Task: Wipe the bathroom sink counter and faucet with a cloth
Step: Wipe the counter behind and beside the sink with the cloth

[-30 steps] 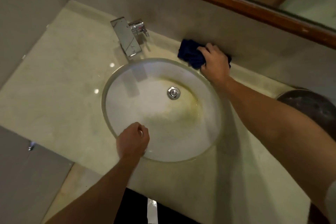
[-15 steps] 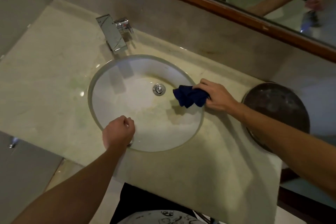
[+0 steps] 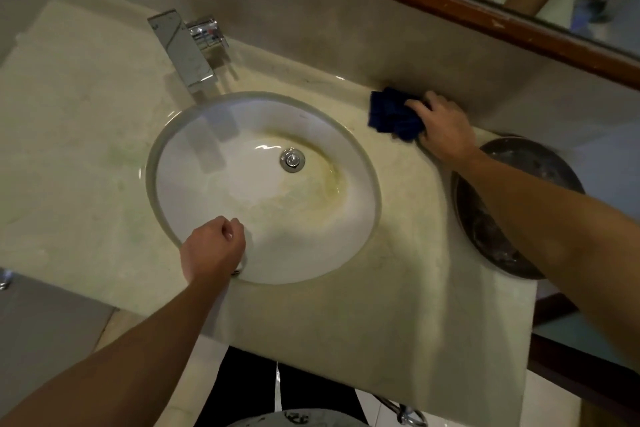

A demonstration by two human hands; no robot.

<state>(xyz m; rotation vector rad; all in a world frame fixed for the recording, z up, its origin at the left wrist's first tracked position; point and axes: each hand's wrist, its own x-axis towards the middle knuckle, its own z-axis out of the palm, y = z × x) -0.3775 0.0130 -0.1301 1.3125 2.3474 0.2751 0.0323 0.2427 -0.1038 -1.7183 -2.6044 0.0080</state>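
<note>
Only the head view here, looking straight down. The pale cream marble counter [image 3: 363, 322] takes up most of the frame, with a round white ceramic sink basin [image 3: 214, 191] sunk into it; the bowl has a yellowish stain to the right of the chrome drain [image 3: 292, 159].

The right hand [image 3: 441, 128] is at the far right of the counter, right up against the grey backsplash wall [image 3: 346, 28]. It's holding a bunched-up dark blue cloth [image 3: 393, 113] down on the marble, fingers curled over the cloth's right side, the rest of it sticking out to the left. So the cloth sits on the counter just past the basin's far right rim, well apart from the faucet.

The left hand [image 3: 214, 248] is on the near rim of the basin, fingers curled in loosely with nothing visible in them; looks like it's propped there.

The boxy chrome faucet [image 3: 183, 48] stands at the far left of the basin, spout angled toward the bowl. A round dark metal dish [image 3: 485, 229] sits at the counter's right end, partly under the right forearm. A brown wooden mirror frame [image 3: 450, 0] runs across the far side.
</note>
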